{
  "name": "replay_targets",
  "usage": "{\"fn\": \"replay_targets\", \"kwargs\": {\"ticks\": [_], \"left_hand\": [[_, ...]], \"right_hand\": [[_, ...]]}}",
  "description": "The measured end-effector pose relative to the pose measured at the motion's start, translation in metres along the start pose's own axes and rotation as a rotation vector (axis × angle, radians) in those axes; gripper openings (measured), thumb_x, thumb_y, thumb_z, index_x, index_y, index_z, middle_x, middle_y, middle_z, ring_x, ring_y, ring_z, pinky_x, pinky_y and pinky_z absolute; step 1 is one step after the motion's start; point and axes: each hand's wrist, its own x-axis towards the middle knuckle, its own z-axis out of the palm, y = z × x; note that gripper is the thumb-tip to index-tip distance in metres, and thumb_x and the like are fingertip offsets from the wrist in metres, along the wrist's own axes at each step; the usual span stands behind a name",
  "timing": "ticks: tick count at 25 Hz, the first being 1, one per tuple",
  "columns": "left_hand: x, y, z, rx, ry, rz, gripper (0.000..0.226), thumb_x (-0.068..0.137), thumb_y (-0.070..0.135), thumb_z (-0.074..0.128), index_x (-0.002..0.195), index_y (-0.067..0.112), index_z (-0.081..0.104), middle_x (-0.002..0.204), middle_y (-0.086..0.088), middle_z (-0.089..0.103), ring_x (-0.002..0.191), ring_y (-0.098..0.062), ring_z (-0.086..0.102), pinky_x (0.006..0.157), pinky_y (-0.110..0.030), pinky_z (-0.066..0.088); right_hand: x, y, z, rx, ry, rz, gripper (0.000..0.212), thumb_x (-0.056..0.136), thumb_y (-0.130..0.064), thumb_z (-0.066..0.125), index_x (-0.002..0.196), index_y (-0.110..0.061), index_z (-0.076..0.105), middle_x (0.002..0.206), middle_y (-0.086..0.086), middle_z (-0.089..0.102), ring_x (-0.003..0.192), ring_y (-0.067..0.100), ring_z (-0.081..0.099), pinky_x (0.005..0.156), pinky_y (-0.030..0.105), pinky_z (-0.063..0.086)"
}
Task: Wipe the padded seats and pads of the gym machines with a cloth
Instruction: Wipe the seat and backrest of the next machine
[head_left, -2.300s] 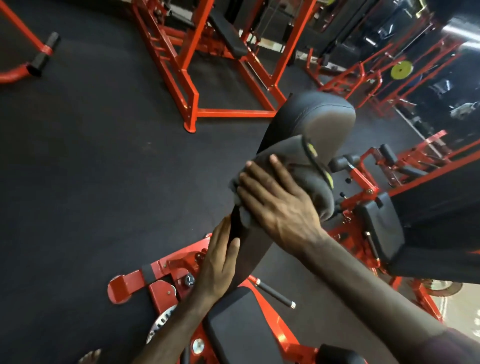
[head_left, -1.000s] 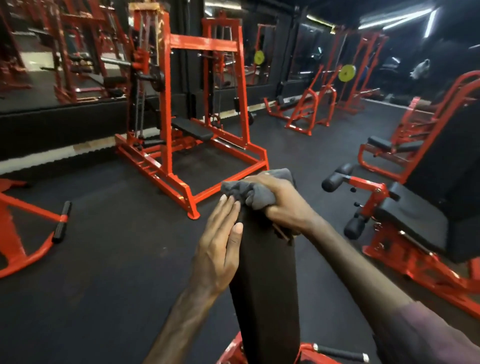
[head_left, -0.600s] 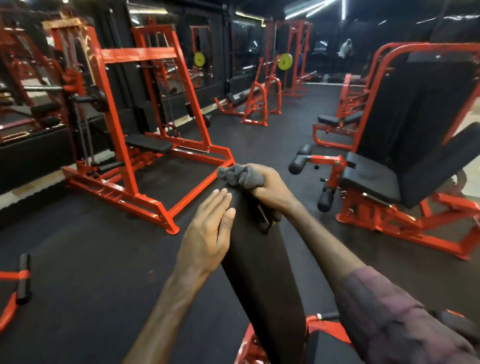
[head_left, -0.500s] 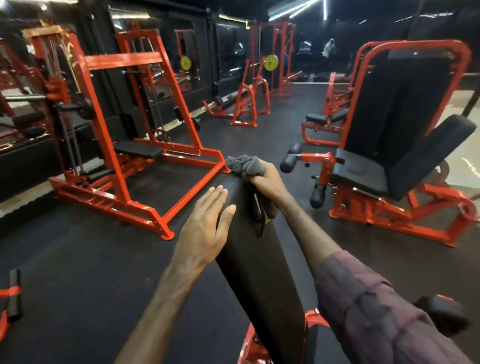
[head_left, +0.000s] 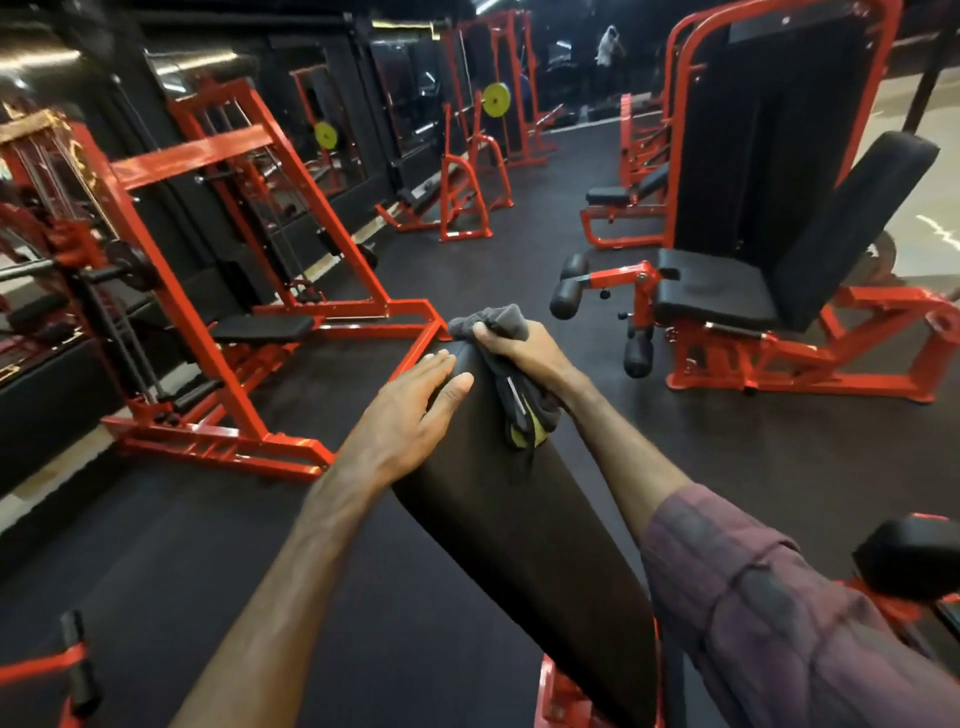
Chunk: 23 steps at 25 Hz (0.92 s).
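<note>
Right hand (head_left: 524, 351) grip stays closed on the grey cloth (head_left: 493, 322), now bunched at the top edge of the backrest pad (head_left: 519, 519), left hand (head_left: 410, 415) flat and open just beside it, so this pad looks nearly done.

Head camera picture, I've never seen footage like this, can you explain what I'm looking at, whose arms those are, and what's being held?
The picture comes from a wide-angle camera worn on a person's head, looking forward and down, so the two arms are the wearer's own. They stand in a gym of red steel machines on dark flooring. In front of them rises a long black padded backrest. The right hand grips a bunched grey cloth at the pad's top end, with part of the cloth hanging down the pad. The left hand lies flat and open against the pad's left edge, apparently steadying it. To the right stands a red machine with a black padded seat.
</note>
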Motion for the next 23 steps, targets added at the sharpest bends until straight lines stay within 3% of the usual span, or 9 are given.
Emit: {"fn": "replay_targets", "kwargs": {"ticks": [3,6,8,10,12,14,17,19,23], "left_hand": [[0.022,-0.003,-0.001,0.043,-0.072,-0.005,0.064,0.105,0.052,0.052,0.156,0.014,0.049,0.166,0.001,0.04,0.157,-0.007,0.026,0.131,-0.032,0.018],[0.042,0.0,0.001,0.118,-0.149,-0.006,0.07,0.103,0.055,0.05,0.159,0.014,0.045,0.169,0.0,0.034,0.159,-0.009,0.022,0.131,-0.031,0.014],[0.061,0.003,0.005,0.203,-0.202,0.013,0.067,0.105,0.052,0.048,0.16,0.014,0.042,0.17,0.0,0.032,0.159,-0.01,0.02,0.128,-0.025,0.011],[0.08,0.007,0.01,0.285,-0.251,0.036,0.063,0.108,0.05,0.046,0.159,0.014,0.045,0.169,-0.001,0.035,0.159,-0.012,0.024,0.124,-0.021,0.012],[0.099,0.01,0.016,0.362,-0.296,0.065,0.059,0.109,0.051,0.043,0.155,0.014,0.051,0.165,-0.002,0.042,0.155,-0.015,0.033,0.123,-0.022,0.017],[0.114,0.013,0.023,0.468,-0.35,0.094,0.057,0.11,0.054,0.04,0.15,0.017,0.058,0.159,-0.001,0.051,0.149,-0.019,0.042,0.125,-0.032,0.028],[0.137,0.02,0.04,0.694,-0.499,0.08,0.058,0.106,0.064,0.031,0.134,0.03,0.068,0.143,0.003,0.064,0.135,-0.023,0.054,0.112,-0.049,0.046],[0.148,0.031,0.051,0.847,-0.563,0.054,0.07,0.099,0.075,0.02,0.124,0.033,0.07,0.131,0.0,0.069,0.125,-0.028,0.062,0.1,-0.049,0.054],[0.162,0.047,0.079,1.069,-0.721,0.05,0.067,0.101,0.076,0.021,0.131,0.037,0.067,0.136,-0.002,0.069,0.125,-0.031,0.064,0.097,-0.046,0.052]], "right_hand": [[-0.009,0.042,-0.01,0.087,0.191,0.138,0.023,0.095,-0.031,0.078,0.11,-0.014,0.077,0.107,0.005,0.08,0.104,0.012,0.074,0.096,0.037,0.059],[-0.01,0.054,-0.024,0.072,0.128,0.219,0.035,0.096,-0.04,0.076,0.115,-0.011,0.075,0.109,0.004,0.079,0.105,0.016,0.075,0.089,0.026,0.059],[-0.007,0.058,-0.027,0.066,0.079,0.199,0.038,0.096,-0.049,0.072,0.114,-0.016,0.076,0.109,0.001,0.079,0.105,0.01,0.074,0.092,0.025,0.058],[-0.016,0.079,-0.027,0.111,0.133,0.204,0.035,0.097,-0.049,0.071,0.11,-0.018,0.076,0.107,0.001,0.08,0.103,0.009,0.074,0.092,0.028,0.058],[-0.031,0.11,-0.034,0.163,0.203,0.252,0.03,0.096,-0.045,0.074,0.11,-0.018,0.078,0.107,0.001,0.08,0.105,0.011,0.075,0.098,0.036,0.058],[-0.036,0.12,-0.042,0.135,0.149,0.27,0.028,0.095,-0.045,0.076,0.11,-0.021,0.079,0.107,-0.002,0.08,0.106,0.012,0.075,0.1,0.04,0.058],[-0.031,0.124,-0.049,0.174,0.117,0.258,0.025,0.095,-0.038,0.078,0.109,-0.018,0.078,0.104,-0.004,0.081,0.104,0.009,0.075,0.093,0.03,0.059],[-0.044,0.147,-0.059,0.209,0.151,0.29,0.017,0.098,-0.03,0.075,0.107,-0.015,0.077,0.097,-0.008,0.08,0.097,0.001,0.074,0.084,0.021,0.056],[-0.061,0.184,-0.085,0.07,0.035,0.42,0.027,0.095,-0.048,0.074,0.105,-0.023,0.078,0.099,-0.008,0.08,0.094,0.001,0.074,0.085,0.028,0.056]]}}
